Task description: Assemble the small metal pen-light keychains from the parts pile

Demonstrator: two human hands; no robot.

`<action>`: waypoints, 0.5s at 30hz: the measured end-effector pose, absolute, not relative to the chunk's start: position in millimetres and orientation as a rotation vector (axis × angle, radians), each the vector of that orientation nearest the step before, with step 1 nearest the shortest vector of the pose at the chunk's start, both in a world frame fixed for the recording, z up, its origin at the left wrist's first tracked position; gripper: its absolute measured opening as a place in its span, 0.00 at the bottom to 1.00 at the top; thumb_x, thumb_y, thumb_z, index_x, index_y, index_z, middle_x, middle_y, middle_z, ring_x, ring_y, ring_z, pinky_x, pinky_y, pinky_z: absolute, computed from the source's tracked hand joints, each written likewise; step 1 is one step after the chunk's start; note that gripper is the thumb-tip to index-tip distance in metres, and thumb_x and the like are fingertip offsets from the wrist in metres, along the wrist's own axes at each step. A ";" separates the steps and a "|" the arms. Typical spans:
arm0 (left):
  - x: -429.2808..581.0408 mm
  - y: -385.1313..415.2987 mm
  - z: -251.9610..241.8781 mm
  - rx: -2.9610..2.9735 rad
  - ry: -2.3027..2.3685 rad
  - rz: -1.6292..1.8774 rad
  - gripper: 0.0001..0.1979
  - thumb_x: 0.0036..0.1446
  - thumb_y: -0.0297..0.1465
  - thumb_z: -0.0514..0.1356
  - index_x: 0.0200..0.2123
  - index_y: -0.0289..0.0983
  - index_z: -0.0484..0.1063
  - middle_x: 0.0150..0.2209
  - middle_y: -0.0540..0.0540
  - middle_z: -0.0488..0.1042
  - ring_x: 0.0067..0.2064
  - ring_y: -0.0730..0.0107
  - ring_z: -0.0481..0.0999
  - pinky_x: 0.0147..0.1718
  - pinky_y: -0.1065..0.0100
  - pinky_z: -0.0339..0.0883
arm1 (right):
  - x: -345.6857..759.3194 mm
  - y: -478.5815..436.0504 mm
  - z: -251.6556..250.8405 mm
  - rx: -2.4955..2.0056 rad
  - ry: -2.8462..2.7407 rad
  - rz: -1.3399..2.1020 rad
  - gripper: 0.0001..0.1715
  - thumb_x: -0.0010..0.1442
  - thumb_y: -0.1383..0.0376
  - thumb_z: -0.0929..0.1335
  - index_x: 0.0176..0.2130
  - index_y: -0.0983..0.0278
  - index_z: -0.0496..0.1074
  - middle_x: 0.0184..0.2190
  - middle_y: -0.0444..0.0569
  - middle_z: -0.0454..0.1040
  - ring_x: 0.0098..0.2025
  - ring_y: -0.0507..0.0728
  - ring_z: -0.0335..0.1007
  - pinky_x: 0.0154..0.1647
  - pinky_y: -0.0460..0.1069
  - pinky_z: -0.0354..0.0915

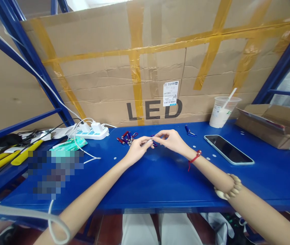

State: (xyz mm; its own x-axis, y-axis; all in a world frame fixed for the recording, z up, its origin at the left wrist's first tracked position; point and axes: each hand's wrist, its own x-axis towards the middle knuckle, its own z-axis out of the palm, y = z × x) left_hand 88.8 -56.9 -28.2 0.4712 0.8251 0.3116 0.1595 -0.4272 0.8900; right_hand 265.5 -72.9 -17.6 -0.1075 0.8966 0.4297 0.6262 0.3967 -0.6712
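Observation:
My left hand [137,149] and my right hand [170,139] meet above the middle of the blue table [160,180], fingers pinched together. Between them they hold a small slim metal keychain piece [150,140] with a blue part by the right fingers. A little pile of red and blue keychain lights [127,137] lies just behind my left hand. One single blue keychain light [190,131] lies further right, behind my right hand. A red string is on my right wrist and a bead bracelet further up the arm.
A phone [228,149] lies face up at the right. A plastic cup with a straw [222,111] stands behind it, beside an open cardboard box [272,126]. At the left are a white power strip [93,131] with chargers and cables, a green packet [69,144] and yellow-handled tools [9,156]. A big cardboard wall marked LED backs the table.

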 end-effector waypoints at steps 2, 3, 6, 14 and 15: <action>85.4 -52.8 -25.5 1.836 0.853 1.042 0.17 0.55 0.39 0.56 0.41 0.32 0.71 0.27 0.47 0.75 0.22 0.79 0.65 0.22 0.75 0.61 | 266.3 -72.0 -18.2 -1.339 -1.788 0.386 0.19 0.53 0.51 0.67 0.33 0.63 0.77 0.30 0.47 0.78 0.25 0.51 0.70 0.24 0.44 0.62; 83.0 -49.9 -24.2 1.813 0.861 1.079 0.17 0.56 0.40 0.55 0.41 0.32 0.71 0.26 0.48 0.73 0.21 0.79 0.64 0.21 0.75 0.59 | 267.0 -71.4 -19.0 -1.348 -1.775 0.370 0.19 0.53 0.51 0.67 0.34 0.63 0.77 0.30 0.47 0.78 0.25 0.51 0.70 0.24 0.44 0.62; 75.9 -40.2 -22.7 1.742 0.888 1.171 0.17 0.56 0.41 0.55 0.41 0.34 0.70 0.24 0.50 0.70 0.19 0.81 0.61 0.19 0.76 0.57 | 269.7 -68.0 -24.5 -1.366 -1.811 0.350 0.17 0.54 0.53 0.67 0.34 0.62 0.77 0.30 0.47 0.78 0.24 0.51 0.70 0.24 0.44 0.63; 74.3 -28.7 -35.7 1.679 0.918 1.211 0.10 0.54 0.35 0.57 0.36 0.36 0.60 0.26 0.51 0.74 0.25 0.77 0.69 0.30 0.72 0.64 | 273.0 -62.8 -38.3 -1.396 -2.153 0.349 0.15 0.50 0.55 0.71 0.38 0.59 0.77 0.35 0.45 0.77 0.29 0.51 0.71 0.27 0.44 0.62; 74.7 -29.6 -36.0 1.694 0.898 1.206 0.10 0.54 0.34 0.57 0.36 0.37 0.59 0.27 0.50 0.75 0.28 0.75 0.72 0.33 0.71 0.65 | 271.9 -64.1 -38.2 -1.378 -2.198 0.319 0.16 0.50 0.55 0.71 0.38 0.58 0.77 0.36 0.45 0.76 0.30 0.51 0.71 0.28 0.44 0.62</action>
State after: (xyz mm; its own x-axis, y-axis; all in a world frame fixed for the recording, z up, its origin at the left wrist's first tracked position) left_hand 74.7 -29.6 -36.0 0.2772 0.8955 0.3481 0.0771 -0.3819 0.9210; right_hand 271.9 -64.1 -38.2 -0.3460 0.8877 0.3036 0.7650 0.4543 -0.4565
